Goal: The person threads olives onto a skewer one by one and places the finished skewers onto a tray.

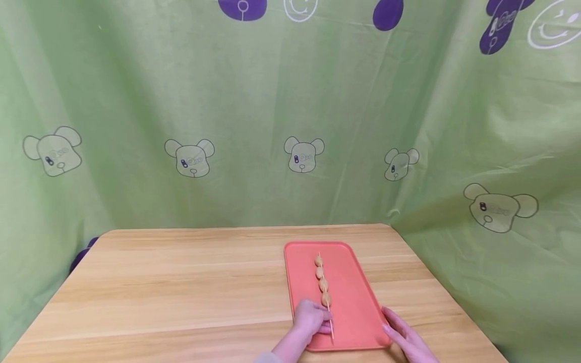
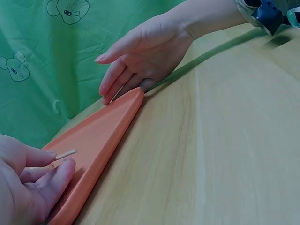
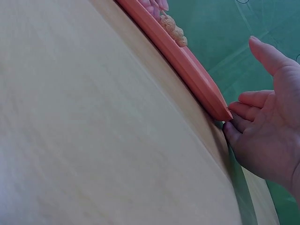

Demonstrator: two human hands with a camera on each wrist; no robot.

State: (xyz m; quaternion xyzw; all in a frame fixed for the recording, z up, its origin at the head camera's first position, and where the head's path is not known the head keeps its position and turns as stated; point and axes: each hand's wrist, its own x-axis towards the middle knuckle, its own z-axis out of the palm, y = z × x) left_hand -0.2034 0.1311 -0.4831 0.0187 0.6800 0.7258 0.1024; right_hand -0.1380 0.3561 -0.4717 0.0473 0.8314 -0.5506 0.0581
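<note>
A skewer with several brown balls (image 1: pixel 323 285) lies lengthwise over the coral-red tray (image 1: pixel 354 292) in the head view. My left hand (image 1: pixel 310 318) pinches the bare lower part of its stick between thumb and fingers. The stick's end (image 2: pixel 66 154) pokes out past my left fingertips (image 2: pixel 65 171) in the left wrist view. At the tray's near right corner is my right hand (image 1: pixel 406 337), its fingers against the outer edge and its thumb spread away, as the right wrist view shows. The balls (image 3: pixel 174 32) are partly hidden there by the tray's rim.
The tray sits on a light wood-grain table (image 1: pixel 181 287), toward its right side. Behind and beside the table hangs a green curtain (image 1: pixel 245 101) printed with bear faces. The table's right edge runs close past my right hand.
</note>
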